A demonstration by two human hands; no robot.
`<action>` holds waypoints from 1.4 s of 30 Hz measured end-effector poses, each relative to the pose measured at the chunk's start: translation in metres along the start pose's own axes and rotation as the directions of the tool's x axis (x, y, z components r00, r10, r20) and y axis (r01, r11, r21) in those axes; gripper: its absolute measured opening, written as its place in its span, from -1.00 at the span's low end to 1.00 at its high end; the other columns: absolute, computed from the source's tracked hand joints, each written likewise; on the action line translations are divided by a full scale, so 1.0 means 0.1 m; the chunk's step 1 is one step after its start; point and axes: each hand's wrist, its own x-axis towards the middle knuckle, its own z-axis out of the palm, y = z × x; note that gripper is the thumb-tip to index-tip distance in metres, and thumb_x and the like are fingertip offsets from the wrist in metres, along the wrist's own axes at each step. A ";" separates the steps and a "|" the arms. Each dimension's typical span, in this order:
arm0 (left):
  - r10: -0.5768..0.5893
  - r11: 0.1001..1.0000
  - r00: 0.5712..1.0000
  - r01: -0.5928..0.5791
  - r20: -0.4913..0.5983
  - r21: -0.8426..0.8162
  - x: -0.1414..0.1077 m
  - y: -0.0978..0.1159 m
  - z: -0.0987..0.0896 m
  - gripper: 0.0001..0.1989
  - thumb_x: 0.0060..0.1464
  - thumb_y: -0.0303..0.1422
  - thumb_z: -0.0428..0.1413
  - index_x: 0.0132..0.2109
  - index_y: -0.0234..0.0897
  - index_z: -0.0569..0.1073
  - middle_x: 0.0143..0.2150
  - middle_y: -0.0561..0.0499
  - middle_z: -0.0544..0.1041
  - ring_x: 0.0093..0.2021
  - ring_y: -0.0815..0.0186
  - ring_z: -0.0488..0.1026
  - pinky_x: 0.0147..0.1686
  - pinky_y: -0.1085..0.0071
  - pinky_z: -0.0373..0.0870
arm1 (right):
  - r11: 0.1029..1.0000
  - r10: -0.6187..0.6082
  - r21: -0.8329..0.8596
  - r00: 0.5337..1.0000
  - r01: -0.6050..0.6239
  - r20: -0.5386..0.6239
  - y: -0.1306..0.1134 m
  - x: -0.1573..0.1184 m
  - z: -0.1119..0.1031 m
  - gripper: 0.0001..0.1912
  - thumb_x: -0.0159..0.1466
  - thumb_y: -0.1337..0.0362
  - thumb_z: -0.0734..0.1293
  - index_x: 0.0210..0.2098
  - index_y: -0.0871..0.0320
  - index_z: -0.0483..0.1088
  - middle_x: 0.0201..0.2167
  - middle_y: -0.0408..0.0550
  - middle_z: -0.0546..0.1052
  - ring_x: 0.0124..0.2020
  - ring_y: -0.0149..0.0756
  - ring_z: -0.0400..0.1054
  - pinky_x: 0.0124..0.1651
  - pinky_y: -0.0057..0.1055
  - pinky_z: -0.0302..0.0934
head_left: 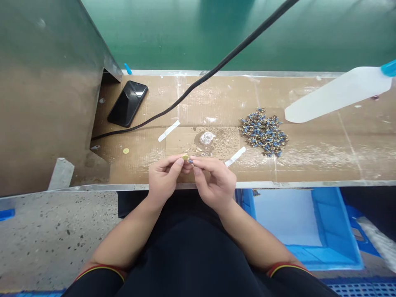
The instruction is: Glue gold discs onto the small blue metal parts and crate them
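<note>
Near the bench's front edge, my left hand [163, 175] pinches a small round yellow disc [185, 157] between thumb and fingers. Close beside it, my right hand [215, 179] grips a tiny blue-and-metal part [190, 161] at its fingertips. The two pieces are very near each other; whether they touch I cannot tell. A small clear plastic cup [207, 138] stands just beyond my hands on a wet patch. To the right lies a heap of small blue-and-brass parts [264, 132]. Another yellow disc [126, 151] rests on the cardboard at left.
A black phone [128, 103] lies at the back left by a metal housing [46, 95]. One black cable [192, 87] crosses above the cardboard-covered bench [321, 152]. A white bottle [337, 95] lies at right. Below the edge is a blue crate [337, 231].
</note>
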 end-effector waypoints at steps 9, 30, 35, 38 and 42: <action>-0.087 0.988 0.996 0.082 -0.032 -0.128 0.05 0.05 0.02 -0.69 -0.06 -0.10 0.51 -0.30 -0.22 0.72 -0.39 -0.07 0.68 -0.43 0.30 0.65 -0.35 0.51 0.66 | 0.992 -0.094 -0.083 0.995 0.096 0.030 -0.02 0.03 0.02 -0.70 0.35 0.54 0.39 -0.04 0.04 0.53 -0.11 -0.03 0.70 -0.09 -0.18 0.65 -0.01 -0.26 0.63; 0.120 0.991 0.992 -0.122 0.042 0.053 -0.03 -0.02 -0.02 -0.93 0.26 -0.36 0.32 -0.15 -0.12 0.73 -0.19 -0.02 0.71 -0.28 0.36 0.68 -0.20 0.55 0.67 | 0.977 -0.095 -0.184 0.993 0.107 0.075 -0.01 0.07 -0.01 -0.77 0.37 0.51 0.38 -0.12 0.05 0.52 -0.19 -0.06 0.69 -0.16 -0.22 0.64 -0.05 -0.29 0.62; 0.158 0.983 0.987 -0.160 0.021 0.096 -0.03 0.02 0.01 -0.93 0.24 -0.39 0.32 -0.18 -0.14 0.73 -0.22 0.01 0.71 -0.29 0.38 0.68 -0.23 0.57 0.67 | 0.975 -0.096 -0.194 0.992 0.109 0.077 0.00 0.08 -0.02 -0.77 0.37 0.52 0.39 -0.13 0.05 0.53 -0.19 -0.07 0.69 -0.17 -0.23 0.64 -0.06 -0.30 0.62; 0.182 0.976 0.983 -0.182 0.009 0.116 -0.03 0.04 0.03 -0.93 0.23 -0.41 0.32 -0.19 -0.16 0.72 -0.23 0.00 0.70 -0.29 0.38 0.67 -0.23 0.55 0.67 | 0.972 -0.097 -0.206 0.991 0.114 0.088 0.00 0.08 -0.02 -0.78 0.37 0.53 0.39 -0.14 0.07 0.52 -0.19 -0.04 0.69 -0.16 -0.24 0.64 -0.04 -0.33 0.61; 0.197 0.973 0.980 -0.196 0.005 0.122 -0.03 0.04 0.04 -0.92 0.23 -0.42 0.31 -0.18 -0.17 0.72 -0.22 -0.01 0.70 -0.28 0.37 0.67 -0.23 0.54 0.67 | 0.974 -0.082 -0.204 0.992 0.101 0.098 -0.01 0.08 -0.02 -0.77 0.37 0.53 0.39 -0.13 0.07 0.54 -0.18 -0.04 0.69 -0.15 -0.25 0.64 -0.01 -0.34 0.60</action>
